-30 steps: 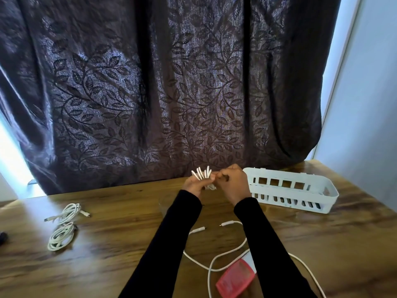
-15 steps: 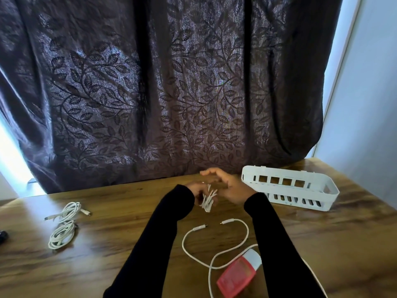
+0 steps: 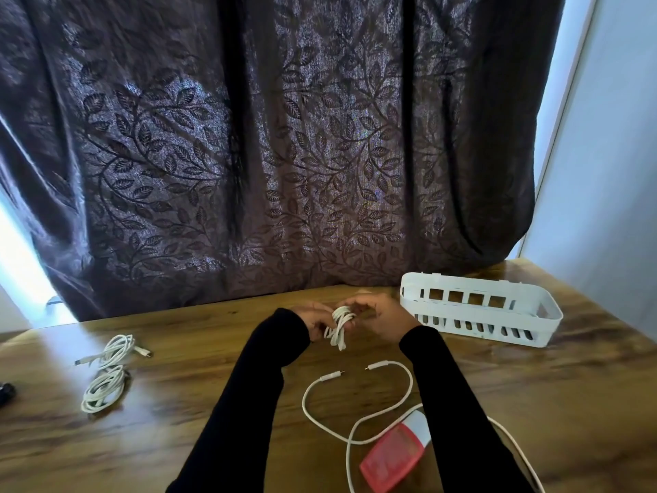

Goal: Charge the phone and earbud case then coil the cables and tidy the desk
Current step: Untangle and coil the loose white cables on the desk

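Glossy wood-grain worktop [image 3: 213, 439]; shiny, leaf-embossed cloth curtain [image 3: 266, 154]; matt white plastic basket [image 3: 476, 327]; smooth white cables [image 3: 103, 387].

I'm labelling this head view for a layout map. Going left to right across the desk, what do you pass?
Coiled white cables → left hand → cable bundle gripped between the hands → right hand → white basket.

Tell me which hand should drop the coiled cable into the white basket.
Right, probably. The right hand is already nearest the white basket, which sits to its right, while the left hand also grips the coiled cable, farther from it.
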